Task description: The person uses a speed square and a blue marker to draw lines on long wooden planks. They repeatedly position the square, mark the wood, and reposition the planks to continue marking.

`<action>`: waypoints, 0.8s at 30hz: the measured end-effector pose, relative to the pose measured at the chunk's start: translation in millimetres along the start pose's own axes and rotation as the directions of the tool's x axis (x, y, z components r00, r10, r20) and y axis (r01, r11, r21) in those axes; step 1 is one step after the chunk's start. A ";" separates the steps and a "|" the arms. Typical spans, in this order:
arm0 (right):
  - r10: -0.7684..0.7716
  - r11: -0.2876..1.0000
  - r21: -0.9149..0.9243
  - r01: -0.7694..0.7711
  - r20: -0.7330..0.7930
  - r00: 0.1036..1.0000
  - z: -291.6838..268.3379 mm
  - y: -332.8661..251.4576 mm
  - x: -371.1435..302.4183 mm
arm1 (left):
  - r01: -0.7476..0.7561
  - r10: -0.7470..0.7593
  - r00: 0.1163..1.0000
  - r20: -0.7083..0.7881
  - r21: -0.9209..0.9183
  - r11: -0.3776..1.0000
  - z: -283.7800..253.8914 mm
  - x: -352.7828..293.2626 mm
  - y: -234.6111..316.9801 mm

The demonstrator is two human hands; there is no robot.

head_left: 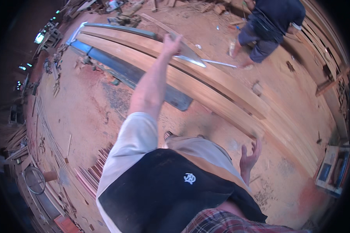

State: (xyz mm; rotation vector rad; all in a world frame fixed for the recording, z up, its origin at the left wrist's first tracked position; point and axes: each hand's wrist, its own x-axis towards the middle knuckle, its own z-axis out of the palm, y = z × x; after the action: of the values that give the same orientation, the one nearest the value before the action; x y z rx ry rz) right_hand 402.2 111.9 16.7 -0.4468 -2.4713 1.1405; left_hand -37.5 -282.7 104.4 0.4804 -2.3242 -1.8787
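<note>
My left hand point(172, 45) reaches out over two long pale wooden boards, the far board point(217, 83) and the near board point(206, 103). Its fingers are bent, and what they grip is partly hidden. Just beside it shows a shiny, pointed metal piece point(196, 61); I cannot tell whether the hand holds it. My right hand point(251, 156) hangs nearer my body, close to the near board's right end, with fingers apart and nothing in them. Both boards lie across a machine with a dark metal table point(179, 99).
A person point(270, 27) in dark clothes stands beyond the boards. Thin strips point(99, 165) lie left of me, near a handwheel point(35, 179). Scrap wood point(217, 8) litters the far floor. At right stand a boxy crate-like object point(333, 169) and long timber point(326, 46).
</note>
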 end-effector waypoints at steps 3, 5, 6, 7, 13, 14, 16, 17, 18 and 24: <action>0.080 0.989 0.122 -0.084 0.039 0.996 45.6 -17.9 -25.9 | -0.270 0.232 0.961 0.153 0.317 0.909 -9.3 7.4 5.2; 0.122 0.942 0.287 -0.172 0.182 0.976 86.1 -35.3 -20.3 | -0.401 0.314 0.913 0.261 0.423 0.813 -23.5 -7.5 12.2; 0.137 0.907 0.355 -0.226 0.257 0.957 103.4 -47.7 -17.6 | -0.432 0.344 0.896 0.279 0.382 0.817 -32.4 -19.4 17.3; 0.101 0.882 0.411 -0.230 0.313 0.945 119.1 -62.1 -12.2 | -0.451 0.372 0.883 0.285 0.300 0.841 -44.8 -32.8 23.7; -0.065 0.720 0.641 -0.266 0.444 0.894 230.3 -186.2 30.2 | -0.093 0.178 0.951 0.252 -0.315 0.944 -158.9 -137.8 9.2; -0.089 0.609 0.724 -0.324 0.469 0.879 245.9 -207.2 32.2 | -0.051 0.163 0.959 0.230 -0.429 0.902 -179.3 -153.2 -2.4; -0.152 0.469 0.796 -0.383 0.499 0.853 279.2 -246.4 28.9 | 0.229 -0.052 0.964 0.261 -0.711 0.665 -208.0 -182.3 -30.5; -0.186 0.452 0.806 -0.383 0.505 0.843 295.0 -263.8 24.7 | 0.257 -0.088 0.963 0.255 -0.769 0.585 -219.6 -196.4 -46.7; -0.218 0.434 0.815 -0.384 0.509 0.833 307.6 -279.3 21.5 | 0.278 -0.119 0.960 0.252 -0.825 0.493 -230.8 -209.3 -63.1; -0.255 0.647 0.650 -0.399 0.678 0.690 361.2 -346.0 29.8 | 0.026 -0.029 0.959 -0.283 -0.015 1.000 -328.0 -201.7 -121.1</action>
State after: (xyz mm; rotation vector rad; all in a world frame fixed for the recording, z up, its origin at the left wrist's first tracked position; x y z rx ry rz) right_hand 165.1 -325.6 74.9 0.2407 -2.1364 2.6621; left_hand 266.7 -546.9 83.0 0.7320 -2.1287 -1.7030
